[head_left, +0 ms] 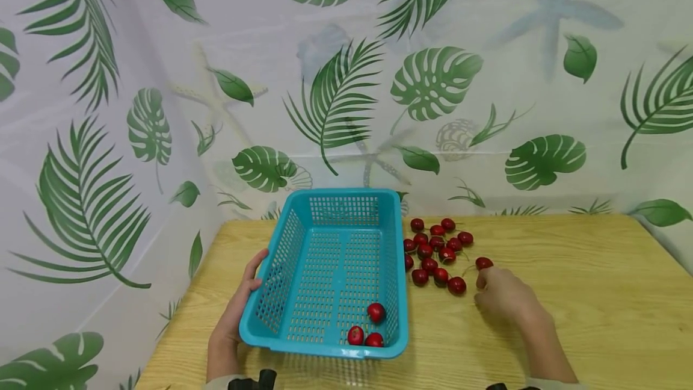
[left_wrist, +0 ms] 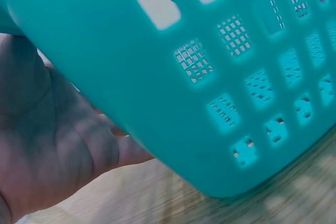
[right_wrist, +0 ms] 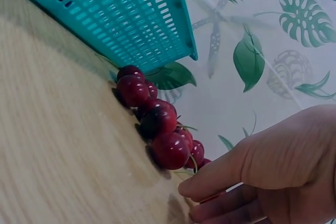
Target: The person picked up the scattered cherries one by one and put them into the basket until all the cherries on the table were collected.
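A blue plastic basket (head_left: 339, 281) with slotted walls stands on the wooden table, three cherries (head_left: 376, 312) lying in its near right corner. My left hand (head_left: 238, 306) grips the basket's left side; in the left wrist view part of its fingers is hidden by the basket wall. To the right of the basket lies a cluster of red cherries (head_left: 436, 243), some with stems. My right hand (head_left: 506, 294) is at the cluster's right edge, its thumb and fingers about a single cherry (head_left: 483, 263). Only a sliver of red shows between them in the right wrist view.
The light wood table (head_left: 606, 294) extends to the right of the right hand. Behind it and on the left hangs a white cloth (head_left: 476, 179) printed with green leaves. The basket's right wall stands close beside the cherry cluster.
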Demonstrator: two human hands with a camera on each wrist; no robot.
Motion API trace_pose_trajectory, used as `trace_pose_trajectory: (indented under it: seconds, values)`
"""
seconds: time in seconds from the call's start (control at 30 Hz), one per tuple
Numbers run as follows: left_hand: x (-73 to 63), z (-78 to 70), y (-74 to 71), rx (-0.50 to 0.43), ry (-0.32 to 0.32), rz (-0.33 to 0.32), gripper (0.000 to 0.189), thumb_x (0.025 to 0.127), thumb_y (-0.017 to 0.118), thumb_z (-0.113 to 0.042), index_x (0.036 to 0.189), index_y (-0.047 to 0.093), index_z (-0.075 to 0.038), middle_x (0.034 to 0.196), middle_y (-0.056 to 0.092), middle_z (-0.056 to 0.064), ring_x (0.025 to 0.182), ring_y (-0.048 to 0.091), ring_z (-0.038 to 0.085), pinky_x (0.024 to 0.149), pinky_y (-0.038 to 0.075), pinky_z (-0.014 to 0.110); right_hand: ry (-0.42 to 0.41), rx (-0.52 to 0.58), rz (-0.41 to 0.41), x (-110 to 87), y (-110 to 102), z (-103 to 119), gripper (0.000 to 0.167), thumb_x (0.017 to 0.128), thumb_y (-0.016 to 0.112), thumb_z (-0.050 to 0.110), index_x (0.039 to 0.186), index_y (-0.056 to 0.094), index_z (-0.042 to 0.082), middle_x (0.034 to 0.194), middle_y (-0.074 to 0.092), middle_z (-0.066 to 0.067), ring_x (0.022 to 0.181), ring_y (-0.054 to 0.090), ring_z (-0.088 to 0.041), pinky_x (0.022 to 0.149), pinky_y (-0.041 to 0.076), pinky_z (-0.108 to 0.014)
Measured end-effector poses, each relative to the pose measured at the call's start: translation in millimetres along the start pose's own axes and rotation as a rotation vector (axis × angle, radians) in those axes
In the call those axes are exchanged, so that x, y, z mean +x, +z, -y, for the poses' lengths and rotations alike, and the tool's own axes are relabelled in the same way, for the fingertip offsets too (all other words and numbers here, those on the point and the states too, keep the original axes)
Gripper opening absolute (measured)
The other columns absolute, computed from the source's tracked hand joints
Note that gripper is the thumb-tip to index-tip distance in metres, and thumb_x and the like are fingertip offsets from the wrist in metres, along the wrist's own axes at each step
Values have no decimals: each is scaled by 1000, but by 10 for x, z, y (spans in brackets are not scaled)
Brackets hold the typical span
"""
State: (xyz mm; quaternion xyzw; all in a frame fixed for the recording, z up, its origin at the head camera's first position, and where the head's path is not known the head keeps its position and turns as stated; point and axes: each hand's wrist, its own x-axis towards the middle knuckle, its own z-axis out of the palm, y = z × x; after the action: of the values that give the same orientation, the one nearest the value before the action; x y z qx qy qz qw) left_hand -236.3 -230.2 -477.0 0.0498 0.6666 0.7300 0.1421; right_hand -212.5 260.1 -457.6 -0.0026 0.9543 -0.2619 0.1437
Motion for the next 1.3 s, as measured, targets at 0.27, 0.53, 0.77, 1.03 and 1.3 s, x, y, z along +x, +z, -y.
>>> trace_pose_trajectory:
  seconds: [0.27,0.53,0.77,1.03,1.3]
  values:
    - [13,-30,-8,0,1,-13,62,97,28,-19,157,17,-32,160,18,17,127,39,41,89,45,42,-89,-1,-167,100,82,-36,39,89,55,0,127,56,-8,100,67,-20,84,64,-31,68,51,-45]
    - [5,-44,-26,3,18,-8,62,98,28,-20,157,17,-33,161,16,16,129,38,41,89,46,42,-176,-17,-110,160,125,3,37,100,41,-2,134,54,-8,117,62,-30,102,62,-44,85,50,-53]
    - [14,-37,-26,-7,9,-11,62,98,28,-19,157,18,-34,161,17,16,129,38,42,88,46,42,-182,-56,-140,138,109,4,30,95,47,-5,119,61,-13,114,60,-29,114,54,-51,93,46,-58]
    - [32,-3,-25,-22,9,-18,62,97,28,-18,156,20,-35,160,17,16,129,37,42,88,46,42,-170,-99,-110,174,91,-2,27,91,51,-5,113,62,-16,107,60,-28,108,58,-49,87,49,-56]
    - [36,31,-33,-13,-5,10,61,98,27,-20,156,18,-36,161,15,17,130,35,45,90,46,46,-47,-8,-179,128,103,-64,11,84,55,-2,80,64,0,77,62,-7,70,55,-21,60,46,-38]
